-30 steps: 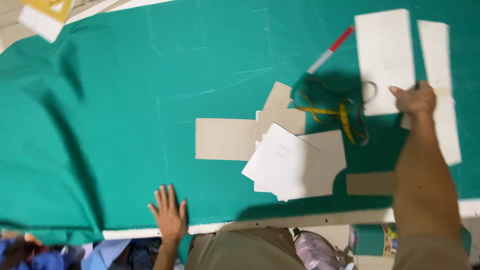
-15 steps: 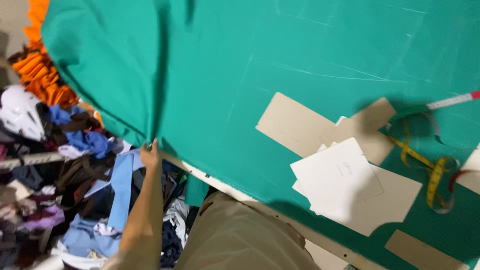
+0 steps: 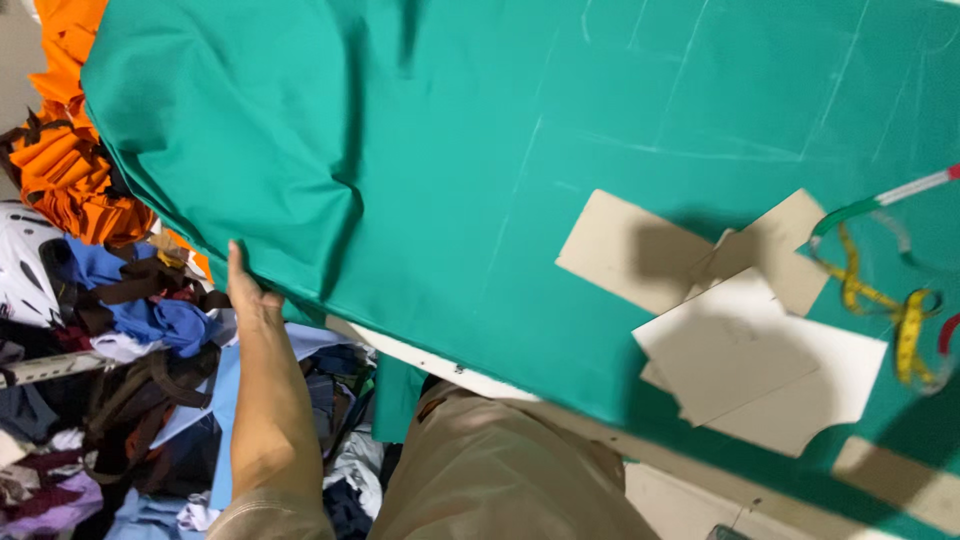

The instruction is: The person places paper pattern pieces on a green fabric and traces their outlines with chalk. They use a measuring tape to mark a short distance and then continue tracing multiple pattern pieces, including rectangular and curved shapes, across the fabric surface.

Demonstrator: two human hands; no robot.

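A large green cloth (image 3: 480, 130) with faint chalk lines covers the table and hangs over its near edge. My left hand (image 3: 250, 295) reaches under that hanging edge at the left, fingers partly hidden by the cloth, seemingly gripping it. My right hand is out of view. Brown card pattern pieces (image 3: 640, 250) and white paper pattern pieces (image 3: 740, 350) lie on the cloth at the right. A yellow measuring tape (image 3: 900, 320) is coiled at the far right, beside a red and white marker (image 3: 915, 187).
A heap of mixed clothes and scraps (image 3: 120, 370) lies on the floor at the left, with orange cloth (image 3: 65, 170) above it. The table's pale front edge (image 3: 430, 365) shows below the green cloth. My tan trousers (image 3: 490, 480) are at the bottom.
The view has swung left, away from the pattern pieces. My left hand moved from flat on the table edge to the cloth's hanging left edge. My right hand left the view.
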